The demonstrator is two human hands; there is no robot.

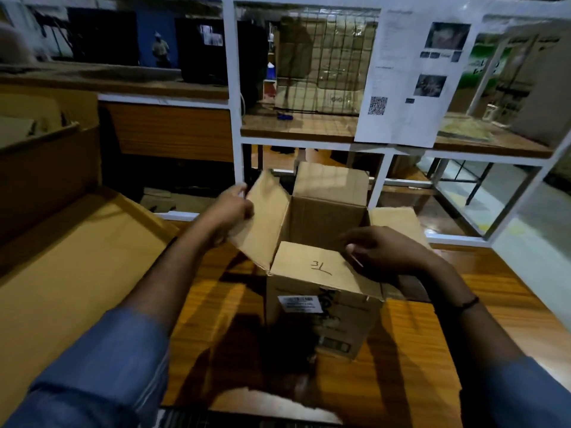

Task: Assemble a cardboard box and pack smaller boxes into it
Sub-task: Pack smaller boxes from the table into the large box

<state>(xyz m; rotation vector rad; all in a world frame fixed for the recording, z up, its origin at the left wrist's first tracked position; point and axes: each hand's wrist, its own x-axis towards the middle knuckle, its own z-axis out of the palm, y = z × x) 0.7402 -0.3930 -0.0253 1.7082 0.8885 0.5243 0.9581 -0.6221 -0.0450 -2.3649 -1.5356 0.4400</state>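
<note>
A brown cardboard box [321, 322] stands upright on the wooden table, its top open and all top flaps raised or spread. My left hand [230, 208] grips the outer edge of the left flap [262, 223], which tilts up and outward. My right hand [383, 253] hovers over the right side of the opening, fingers loosely curled, touching the near flap [312, 267] marked "3L" at its right corner. The far flap [330, 183] stands upright. The right flap [398, 220] lies mostly behind my right hand. The inside of the box is dark; no smaller boxes show.
Large flat cardboard sheets [71, 257] lie to the left of the table. A white-framed shelf unit [234, 118] stands behind the box, with a printed paper sheet [408, 81] hanging on it. The wooden table [500, 304] extends to the right.
</note>
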